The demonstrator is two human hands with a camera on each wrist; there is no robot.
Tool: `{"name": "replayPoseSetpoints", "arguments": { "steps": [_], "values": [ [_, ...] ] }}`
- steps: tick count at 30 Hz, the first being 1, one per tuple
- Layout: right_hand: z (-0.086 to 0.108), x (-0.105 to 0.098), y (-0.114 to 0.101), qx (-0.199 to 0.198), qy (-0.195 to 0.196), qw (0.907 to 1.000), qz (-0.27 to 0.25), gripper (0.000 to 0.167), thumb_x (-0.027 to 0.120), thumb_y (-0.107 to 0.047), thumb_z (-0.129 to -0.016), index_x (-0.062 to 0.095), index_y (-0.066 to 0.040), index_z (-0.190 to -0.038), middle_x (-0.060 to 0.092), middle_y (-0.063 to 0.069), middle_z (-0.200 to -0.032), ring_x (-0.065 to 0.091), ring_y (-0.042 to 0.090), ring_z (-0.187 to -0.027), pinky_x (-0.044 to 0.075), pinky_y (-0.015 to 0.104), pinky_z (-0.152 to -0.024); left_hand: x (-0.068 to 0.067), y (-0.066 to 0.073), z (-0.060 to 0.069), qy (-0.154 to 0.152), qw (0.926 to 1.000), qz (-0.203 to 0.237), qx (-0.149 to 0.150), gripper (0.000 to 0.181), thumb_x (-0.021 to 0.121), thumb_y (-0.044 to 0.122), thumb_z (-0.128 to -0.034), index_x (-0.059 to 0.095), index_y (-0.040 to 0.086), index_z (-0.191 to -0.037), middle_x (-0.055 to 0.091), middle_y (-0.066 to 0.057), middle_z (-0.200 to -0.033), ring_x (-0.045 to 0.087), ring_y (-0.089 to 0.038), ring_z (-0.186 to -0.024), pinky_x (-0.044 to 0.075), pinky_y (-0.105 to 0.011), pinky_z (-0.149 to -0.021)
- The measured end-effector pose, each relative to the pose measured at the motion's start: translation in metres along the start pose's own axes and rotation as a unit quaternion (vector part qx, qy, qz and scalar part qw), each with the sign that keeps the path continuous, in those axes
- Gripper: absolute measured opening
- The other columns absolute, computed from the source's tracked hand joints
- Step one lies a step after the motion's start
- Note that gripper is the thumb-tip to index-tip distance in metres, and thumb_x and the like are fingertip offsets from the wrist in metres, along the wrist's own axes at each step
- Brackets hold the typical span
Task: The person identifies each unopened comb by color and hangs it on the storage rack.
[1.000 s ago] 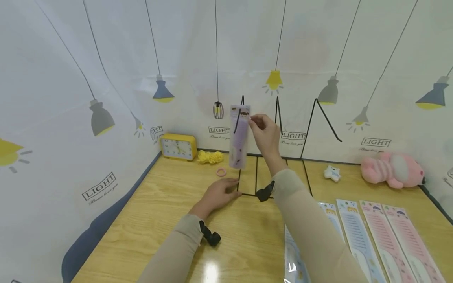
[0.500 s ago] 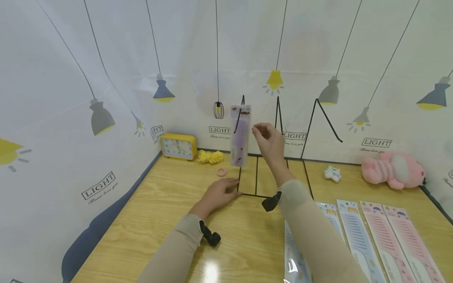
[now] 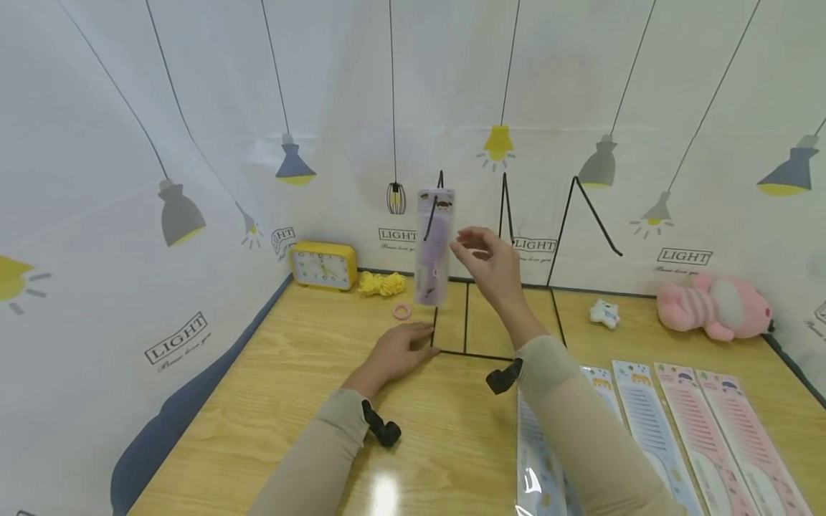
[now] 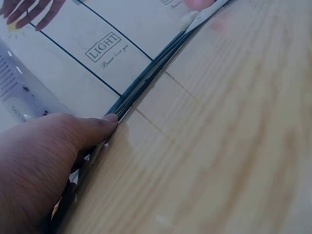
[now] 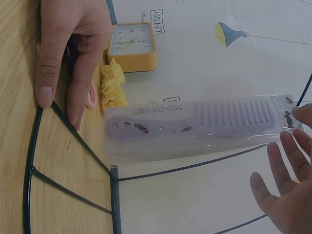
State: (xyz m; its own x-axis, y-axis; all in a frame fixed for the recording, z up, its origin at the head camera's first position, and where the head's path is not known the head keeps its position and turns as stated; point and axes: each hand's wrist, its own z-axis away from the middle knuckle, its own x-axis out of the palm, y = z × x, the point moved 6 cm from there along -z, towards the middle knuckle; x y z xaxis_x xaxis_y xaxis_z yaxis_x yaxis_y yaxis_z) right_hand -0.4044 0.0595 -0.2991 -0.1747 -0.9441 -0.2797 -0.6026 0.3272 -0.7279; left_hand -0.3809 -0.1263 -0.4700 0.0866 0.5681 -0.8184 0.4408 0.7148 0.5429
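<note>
A purple comb in a clear package (image 3: 431, 269) hangs upright from the leftmost arm of a black wire rack (image 3: 467, 315). My right hand (image 3: 495, 272) is just right of the package, fingers loosely bent and nothing held. In the right wrist view its spread fingers (image 5: 290, 190) are beside the top end of the packaged comb (image 5: 195, 126); whether a fingertip touches it I cannot tell. My left hand (image 3: 399, 356) rests at the rack's front left corner. With straight thumb and finger, the left hand (image 5: 75, 48) presses on the base wires in the right wrist view.
Several packaged blue and pink combs (image 3: 703, 430) lie at the right of the table. Along the back are a yellow clock (image 3: 324, 266), yellow yarn (image 3: 382, 284), a pink ring (image 3: 401, 312), a white star-shaped item (image 3: 604, 314) and a pink plush toy (image 3: 716, 308).
My right hand has let go of the comb package and drawn back rightward, then come slightly nearer again, lower than at first. My left hand has stayed at the rack's corner.
</note>
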Motion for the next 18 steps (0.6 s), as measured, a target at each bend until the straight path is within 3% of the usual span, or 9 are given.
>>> {"name": "replayPoseSetpoints", "arguments": {
  "steps": [11,18],
  "values": [
    [0.020,-0.017,0.002,0.011,-0.055,0.9980,0.031,0.046,0.070,-0.043,-0.095,0.067,-0.014,-0.130,0.070,0.001,-0.122,0.066,0.019,-0.109,0.052,0.048,-0.099,0.000,0.002,0.000,-0.001,1.0000,-0.003,-0.003,0.058,0.062,0.050,-0.0977,0.055,0.018,-0.146,0.051,0.000,-0.151,0.045,-0.024,-0.140,0.033,-0.043,-0.117],
    [0.039,-0.036,0.008,0.041,-0.088,0.9947,0.034,0.048,0.069,-0.048,-0.094,0.063,-0.026,-0.137,0.067,-0.001,-0.127,0.061,0.023,-0.117,0.051,0.047,-0.101,-0.001,0.002,0.001,-0.003,1.0000,0.001,-0.004,0.058,0.062,0.050,-0.0975,0.055,0.017,-0.146,0.051,0.000,-0.151,0.045,-0.025,-0.140,0.033,-0.044,-0.117]
  ]
}}
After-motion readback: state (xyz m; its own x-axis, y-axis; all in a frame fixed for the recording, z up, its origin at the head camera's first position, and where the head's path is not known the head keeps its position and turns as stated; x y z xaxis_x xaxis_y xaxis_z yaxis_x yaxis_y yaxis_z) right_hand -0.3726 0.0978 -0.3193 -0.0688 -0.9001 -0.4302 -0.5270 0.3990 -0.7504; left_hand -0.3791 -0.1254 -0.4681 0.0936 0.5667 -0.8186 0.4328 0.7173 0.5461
